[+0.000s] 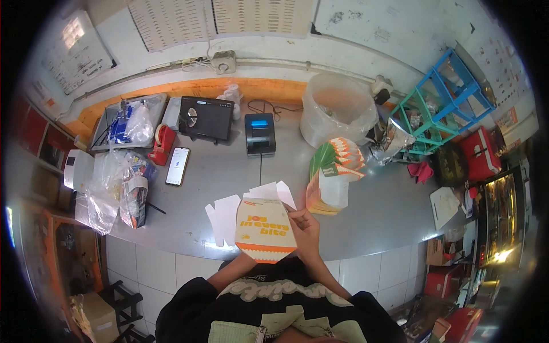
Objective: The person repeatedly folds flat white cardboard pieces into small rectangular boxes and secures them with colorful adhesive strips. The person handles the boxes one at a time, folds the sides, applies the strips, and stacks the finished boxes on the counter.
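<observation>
A cream and orange paper food box (264, 228) with printed lettering is held up in front of my body at the table's near edge. My right hand (307, 230) grips its right side, thumb and fingers closed on the edge. Behind the box's lower left, my left hand (245, 262) is mostly hidden, so its fingers cannot be seen. White flaps (223, 217) spread out beyond the box's left and upper edges; whether they belong to it or to another blank is unclear. To the right stands a nested stack of orange, green and white food boxes (331, 180).
Across the metal table (217, 166) are a phone (177, 166), a red tape dispenser (163, 144), a tablet (206, 119), a small black printer (259, 134) and plastic bags (108, 183). A large plastic-lined tub (334, 108) and a blue-green rack (440, 103) stand at the back right.
</observation>
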`<action>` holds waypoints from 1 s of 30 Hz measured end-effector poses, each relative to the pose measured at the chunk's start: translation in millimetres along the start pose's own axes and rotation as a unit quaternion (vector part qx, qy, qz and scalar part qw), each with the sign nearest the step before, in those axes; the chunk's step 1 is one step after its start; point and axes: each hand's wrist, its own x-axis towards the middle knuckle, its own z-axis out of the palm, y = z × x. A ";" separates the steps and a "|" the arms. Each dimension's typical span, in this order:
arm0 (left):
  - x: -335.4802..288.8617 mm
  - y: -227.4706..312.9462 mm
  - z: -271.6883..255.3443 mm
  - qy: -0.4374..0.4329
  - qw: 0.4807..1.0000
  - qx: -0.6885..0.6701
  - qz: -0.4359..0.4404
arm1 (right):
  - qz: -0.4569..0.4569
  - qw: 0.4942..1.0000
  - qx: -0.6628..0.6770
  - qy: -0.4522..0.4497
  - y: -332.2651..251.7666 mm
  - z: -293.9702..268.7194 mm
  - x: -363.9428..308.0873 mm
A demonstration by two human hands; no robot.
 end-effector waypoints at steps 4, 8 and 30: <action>-6.1 7.5 -15.5 -0.029 0.999 0.004 -0.015 | -0.022 0.998 0.022 -0.063 5.9 4.6 -0.7; -1.6 12.4 -12.9 -0.066 0.998 0.013 -0.010 | -0.007 0.998 0.007 -0.062 3.6 10.5 -7.6; 49.2 50.7 24.2 -0.050 0.959 -0.173 -0.220 | -0.008 0.908 -0.410 0.088 -32.0 -77.1 -7.8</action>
